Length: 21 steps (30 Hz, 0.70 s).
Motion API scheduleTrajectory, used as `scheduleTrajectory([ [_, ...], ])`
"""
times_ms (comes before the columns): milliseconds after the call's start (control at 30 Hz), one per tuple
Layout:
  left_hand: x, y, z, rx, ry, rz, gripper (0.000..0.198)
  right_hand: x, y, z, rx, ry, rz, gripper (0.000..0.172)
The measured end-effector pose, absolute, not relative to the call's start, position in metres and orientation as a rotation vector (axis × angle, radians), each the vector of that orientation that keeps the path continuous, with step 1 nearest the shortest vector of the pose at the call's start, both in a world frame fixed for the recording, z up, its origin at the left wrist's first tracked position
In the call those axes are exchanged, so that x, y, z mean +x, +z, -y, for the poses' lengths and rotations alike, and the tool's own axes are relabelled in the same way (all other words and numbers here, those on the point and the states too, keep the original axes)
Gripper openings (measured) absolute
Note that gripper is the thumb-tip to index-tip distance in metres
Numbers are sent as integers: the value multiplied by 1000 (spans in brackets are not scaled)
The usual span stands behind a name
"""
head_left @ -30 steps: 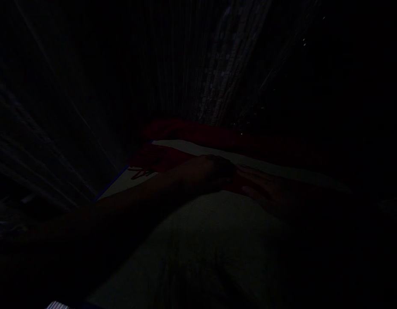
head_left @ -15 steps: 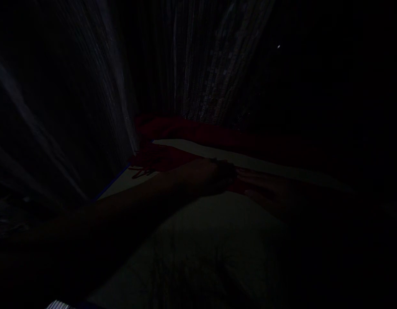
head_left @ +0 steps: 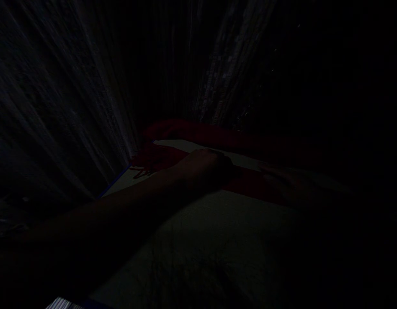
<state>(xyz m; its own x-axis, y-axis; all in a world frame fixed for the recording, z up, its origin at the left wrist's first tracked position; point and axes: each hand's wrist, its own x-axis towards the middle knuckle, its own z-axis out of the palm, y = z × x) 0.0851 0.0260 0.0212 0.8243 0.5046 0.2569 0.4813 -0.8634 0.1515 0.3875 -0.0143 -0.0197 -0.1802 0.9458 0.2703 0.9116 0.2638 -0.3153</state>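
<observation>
The picture is very dark. A red cloth strip with a loose fringe (head_left: 150,161) lies across a pale flat surface (head_left: 192,223). My left hand (head_left: 209,165) is on the strip near the middle of the view, its fingers curled under and closed; what they hold, if anything, is hidden. To the right, my right hand (head_left: 287,178) lies over the same strip with fingers stretched out, mostly lost in shadow. Between the two hands a stretch of red cloth shows flat.
Behind the strip runs another red cloth band (head_left: 198,132) along the far side. A blue edge (head_left: 115,182) borders the pale surface at the left. Dark streaked hanging material (head_left: 89,86) rises at left and back. A striped white piece (head_left: 61,304) shows at the bottom left.
My right hand has slid right, away from my left, baring more red cloth between them. My left hand's fingers have curled in, and it has stayed nearly in place.
</observation>
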Motion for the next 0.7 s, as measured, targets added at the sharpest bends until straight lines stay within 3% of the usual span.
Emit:
scheduleTrajectory([
  [233,84,7,-36,2982,608,-868,45,385,-34,9,-1637,182,2276,70],
  [467,81,-6,-38,2832,309,-973,66,389,-32,10,-1757,60,2446,87],
  [700,77,-4,-32,2778,233,-1034,74,401,-42,6,-1781,-1,2479,85],
])
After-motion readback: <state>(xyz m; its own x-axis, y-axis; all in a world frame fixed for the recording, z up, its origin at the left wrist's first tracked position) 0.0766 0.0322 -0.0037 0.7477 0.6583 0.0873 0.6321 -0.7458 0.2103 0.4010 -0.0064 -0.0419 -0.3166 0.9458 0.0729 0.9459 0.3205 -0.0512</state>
